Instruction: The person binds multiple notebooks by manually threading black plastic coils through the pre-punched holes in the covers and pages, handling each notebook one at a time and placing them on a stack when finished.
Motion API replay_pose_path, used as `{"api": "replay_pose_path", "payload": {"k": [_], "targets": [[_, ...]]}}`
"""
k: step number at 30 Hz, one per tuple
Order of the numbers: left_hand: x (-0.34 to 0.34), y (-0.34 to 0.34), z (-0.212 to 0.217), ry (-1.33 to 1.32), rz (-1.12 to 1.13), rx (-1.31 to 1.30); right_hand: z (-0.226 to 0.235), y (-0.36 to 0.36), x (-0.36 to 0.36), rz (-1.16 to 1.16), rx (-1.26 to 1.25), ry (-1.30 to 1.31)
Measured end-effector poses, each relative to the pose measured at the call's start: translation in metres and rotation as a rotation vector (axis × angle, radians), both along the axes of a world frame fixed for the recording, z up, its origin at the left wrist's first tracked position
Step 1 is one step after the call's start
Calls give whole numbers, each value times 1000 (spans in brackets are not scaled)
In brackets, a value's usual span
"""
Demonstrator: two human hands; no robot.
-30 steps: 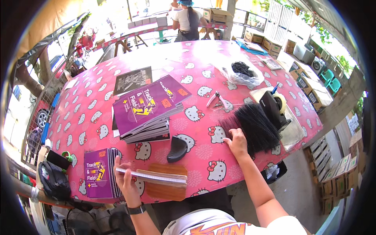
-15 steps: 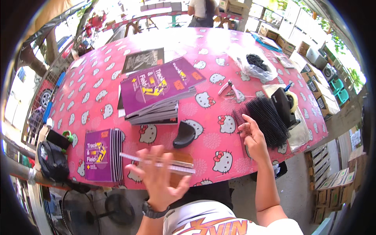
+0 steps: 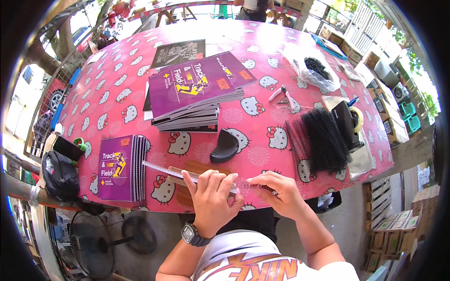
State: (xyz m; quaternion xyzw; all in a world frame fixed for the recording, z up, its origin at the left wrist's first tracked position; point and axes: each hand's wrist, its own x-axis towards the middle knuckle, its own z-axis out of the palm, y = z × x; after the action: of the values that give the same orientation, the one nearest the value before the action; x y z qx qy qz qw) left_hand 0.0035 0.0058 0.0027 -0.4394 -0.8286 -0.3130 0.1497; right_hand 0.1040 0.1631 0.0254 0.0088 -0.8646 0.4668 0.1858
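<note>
My left hand (image 3: 213, 199), with a watch on its wrist, closes over the right part of a thin white-edged booklet (image 3: 159, 169), seen edge-on. The booklet stands at a brown wooden block (image 3: 187, 199) at the table's near edge. Just to the right, my right hand (image 3: 281, 194) pinches a thin black spiral coil (image 3: 251, 186), whose tip points at the booklet's right end. Whether the coil touches the booklet I cannot tell. Beyond the block lies a black curved piece (image 3: 225, 146). To the right sits a pile of black spiral coils (image 3: 323, 140).
Purple spiral notebooks (image 3: 119, 168) stand stacked at the left, with a larger purple pile (image 3: 187, 93) behind. Pink-handled pliers (image 3: 283, 98), a plastic bag (image 3: 323, 79) with black coils and a tape dispenser (image 3: 349, 124) lie right. A black bag (image 3: 61, 173) hangs at the left edge.
My left hand has closed on the booklet from an open spread. My right hand has come from the coil pile to the booklet's right end, now with a coil in its fingers.
</note>
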Motion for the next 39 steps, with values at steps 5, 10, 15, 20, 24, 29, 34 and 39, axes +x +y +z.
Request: {"api": "replay_pose_path", "payload": {"k": [5,10,15,20,24,29,34,39], "targets": [[1,2,0,5,9,15,7,-5,-5,-6,-23,-43],[1,1,4,-13,-7,2,4,-4,-9,56,-2,12],[-4,-4,7,-32,-50,-56,7,-4,-8,99,-1,-227],[-17,-27,25,-168,-290,19,10,-2,-13,108,-27,-141],[-22,-21,22,-127,-278,35,9,19,-34,376,-55,-391],[-24,-23,17,-100,-310,2,-34,45,-97,204,192,-344],[-28,-26,13,-91,-325,-5,-85,37,-138,50,564,-324],[-23,-25,15,-105,-311,15,-94,43,-119,96,579,-314]]}}
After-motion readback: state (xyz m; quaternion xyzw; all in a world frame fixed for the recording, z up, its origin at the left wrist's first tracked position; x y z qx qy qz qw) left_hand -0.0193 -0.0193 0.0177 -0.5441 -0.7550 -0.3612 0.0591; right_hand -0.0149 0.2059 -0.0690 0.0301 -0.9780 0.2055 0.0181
